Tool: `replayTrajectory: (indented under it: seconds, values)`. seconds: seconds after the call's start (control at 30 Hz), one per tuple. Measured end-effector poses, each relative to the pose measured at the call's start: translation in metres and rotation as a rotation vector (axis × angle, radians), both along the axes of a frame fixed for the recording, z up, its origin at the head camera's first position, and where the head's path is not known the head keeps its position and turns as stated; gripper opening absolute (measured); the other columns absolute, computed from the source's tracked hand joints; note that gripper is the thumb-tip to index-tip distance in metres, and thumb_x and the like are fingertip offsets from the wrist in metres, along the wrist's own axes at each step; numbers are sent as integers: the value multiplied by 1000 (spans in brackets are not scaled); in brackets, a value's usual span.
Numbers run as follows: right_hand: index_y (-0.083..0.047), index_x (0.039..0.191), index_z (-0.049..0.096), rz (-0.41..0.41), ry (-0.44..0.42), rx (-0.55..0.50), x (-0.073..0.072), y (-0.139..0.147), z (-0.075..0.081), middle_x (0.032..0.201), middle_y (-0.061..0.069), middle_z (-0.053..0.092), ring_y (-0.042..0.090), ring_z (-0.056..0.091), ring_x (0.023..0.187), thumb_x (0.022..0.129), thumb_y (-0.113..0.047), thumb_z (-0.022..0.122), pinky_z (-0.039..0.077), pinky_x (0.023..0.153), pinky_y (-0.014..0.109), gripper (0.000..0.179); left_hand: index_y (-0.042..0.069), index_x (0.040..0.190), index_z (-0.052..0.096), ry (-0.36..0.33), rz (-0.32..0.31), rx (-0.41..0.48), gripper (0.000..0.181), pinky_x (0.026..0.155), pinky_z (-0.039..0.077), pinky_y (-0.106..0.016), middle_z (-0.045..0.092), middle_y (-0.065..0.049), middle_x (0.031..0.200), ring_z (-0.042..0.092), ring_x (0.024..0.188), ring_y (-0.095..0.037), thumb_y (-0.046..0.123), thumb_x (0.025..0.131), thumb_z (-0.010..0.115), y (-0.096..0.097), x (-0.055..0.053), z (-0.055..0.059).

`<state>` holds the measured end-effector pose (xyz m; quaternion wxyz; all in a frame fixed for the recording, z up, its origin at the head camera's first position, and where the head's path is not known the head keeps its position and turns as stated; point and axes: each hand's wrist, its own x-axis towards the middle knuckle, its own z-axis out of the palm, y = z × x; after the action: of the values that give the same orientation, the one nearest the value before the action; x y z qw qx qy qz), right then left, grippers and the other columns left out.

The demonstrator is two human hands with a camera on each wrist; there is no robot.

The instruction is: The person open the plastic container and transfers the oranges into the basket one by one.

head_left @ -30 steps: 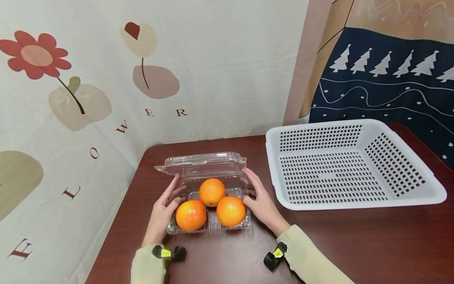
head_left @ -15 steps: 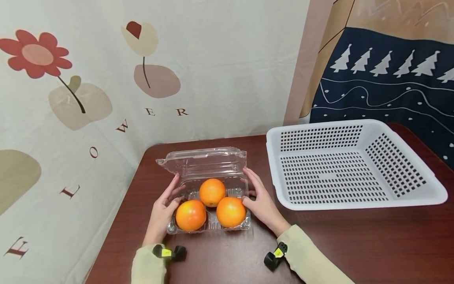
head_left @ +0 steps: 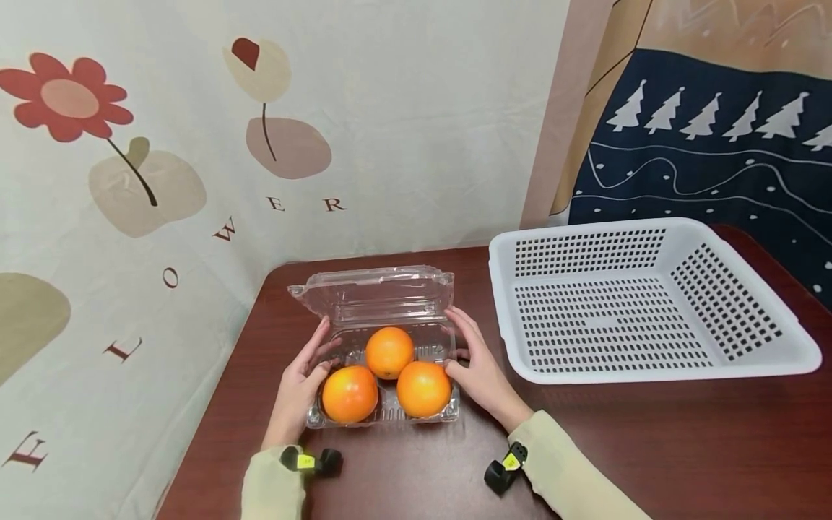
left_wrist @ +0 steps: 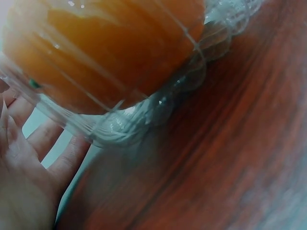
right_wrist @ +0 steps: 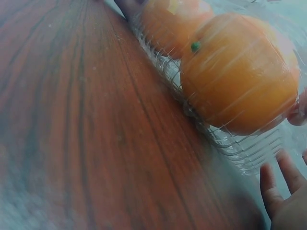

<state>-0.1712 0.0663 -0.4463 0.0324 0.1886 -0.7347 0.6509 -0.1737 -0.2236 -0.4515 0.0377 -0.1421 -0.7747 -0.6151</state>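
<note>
A clear plastic fruit box (head_left: 396, 413) stands on the table in the head view, its hinged lid (head_left: 383, 296) raised at the back. Three oranges lie inside: a left orange (head_left: 349, 394), a right orange (head_left: 424, 389) and a back orange (head_left: 389, 353). My left hand (head_left: 300, 383) rests against the box's left side, fingers extended. On the opposite side, my right hand (head_left: 477, 372) touches the wall with spread, mostly straight fingers. The left wrist view shows an orange (left_wrist: 110, 52) through the plastic; the right wrist view shows fingertips (right_wrist: 268, 179) beside the box. Some fingers are partly hidden.
A white perforated basket (head_left: 520, 372) stands to the right of the box. Brown wooden tabletop (head_left: 617, 448) lies in front of it. Behind the table hangs a pale cloth with flower prints (head_left: 416, 144), and a dark tree-patterned cloth (head_left: 702, 170) at the right.
The lid's free edge has moved up in the head view, showing more of the lid. Both hands, the oranges and the basket stay nearly where they were.
</note>
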Motion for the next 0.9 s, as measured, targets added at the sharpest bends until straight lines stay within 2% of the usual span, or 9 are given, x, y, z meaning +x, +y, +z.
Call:
replayTrajectory:
  seconds: [0.23,0.53,0.77,0.9]
  values:
    - [-8,137,31,2,13,12,-1,0,0,145,3,17,26,39,120,72,13,49,42,81,48,70,12,141,28,29,-28,0,58,90,43,-26,22,-1,146,37,121,-34,-9,89,40,-2,-2,-4]
    - [-7,136,33,10,29,10,-1,1,-1,146,7,17,27,38,120,71,14,48,42,80,49,70,13,140,30,0,3,2,55,91,42,-31,23,3,146,38,122,-31,-7,90,41,1,1,-1]
    - [-7,136,33,-2,32,35,-1,1,-1,145,3,17,27,38,120,72,13,49,43,80,44,70,5,138,32,53,-12,9,51,90,43,-28,23,-3,146,37,121,-35,-6,90,43,2,1,0]
    - [-7,135,34,-6,25,32,0,1,0,145,3,18,27,38,120,72,13,49,43,81,45,68,5,136,37,42,3,0,48,89,43,-26,24,0,146,39,121,-31,-5,89,45,-1,-1,-5]
